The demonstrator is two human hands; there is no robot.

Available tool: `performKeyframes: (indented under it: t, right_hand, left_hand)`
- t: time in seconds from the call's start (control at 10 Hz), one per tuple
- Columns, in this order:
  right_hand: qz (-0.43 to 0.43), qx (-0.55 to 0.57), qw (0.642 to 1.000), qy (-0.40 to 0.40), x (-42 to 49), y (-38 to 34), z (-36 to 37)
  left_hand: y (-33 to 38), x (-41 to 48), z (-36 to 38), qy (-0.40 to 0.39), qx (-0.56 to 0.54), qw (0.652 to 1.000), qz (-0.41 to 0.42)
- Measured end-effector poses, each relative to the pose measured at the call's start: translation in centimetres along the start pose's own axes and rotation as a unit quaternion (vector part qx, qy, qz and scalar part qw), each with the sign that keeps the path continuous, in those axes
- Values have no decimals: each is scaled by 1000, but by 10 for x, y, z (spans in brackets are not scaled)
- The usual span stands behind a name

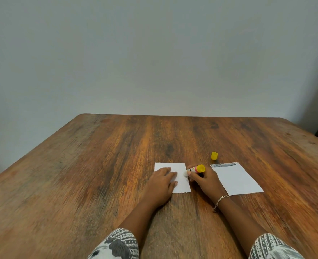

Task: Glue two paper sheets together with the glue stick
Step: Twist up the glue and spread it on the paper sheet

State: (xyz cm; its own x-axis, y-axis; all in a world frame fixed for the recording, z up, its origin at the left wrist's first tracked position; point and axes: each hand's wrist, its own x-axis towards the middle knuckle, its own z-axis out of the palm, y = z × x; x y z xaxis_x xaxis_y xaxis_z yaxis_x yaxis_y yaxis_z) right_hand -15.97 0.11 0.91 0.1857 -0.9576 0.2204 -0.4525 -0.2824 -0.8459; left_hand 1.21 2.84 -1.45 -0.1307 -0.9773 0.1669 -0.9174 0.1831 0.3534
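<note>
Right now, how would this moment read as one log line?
left hand: presses left sheet | right hand: holds glue stick at its right edge | cap: off

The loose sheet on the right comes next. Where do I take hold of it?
Probably by its near right corner, coming in low from the right. The right sheet lies flat on the table, so only an edge can be pinched, and that corner is farthest from the right hand, its glue stick and the yellow cap.

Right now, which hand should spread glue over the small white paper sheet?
Right hand: it grips the yellow-ended glue stick, tip at the right edge of the small white paper sheet. Left hand lies flat on that sheet, pinning it.
</note>
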Motion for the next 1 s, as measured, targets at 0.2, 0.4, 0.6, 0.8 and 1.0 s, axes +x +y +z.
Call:
performKeyframes:
  t: [0.2, 0.4, 0.6, 0.8, 1.0]
  right_hand:
    - [13, 10, 1000, -14, -8, 0, -2]
    - [9, 36, 999, -27, -19, -1, -6]
    - [15, 41, 999, -33, -27, -2, -8]
    - [33, 45, 998, -38, -33, -4, -10]
    - [75, 135, 988, -4, -36, -4, -10]
  left_hand:
    - [0, 0, 0, 3, -2, 1000, 0]
    - [-1, 0, -1, 6, -4, 1000, 7]
    - [-1, 0, 0, 3, -8, 1000, 2]
    - [-1, 0, -1, 2, -1, 1000, 4]
    - [2, -3, -6, -2, 18, 1000, 2]
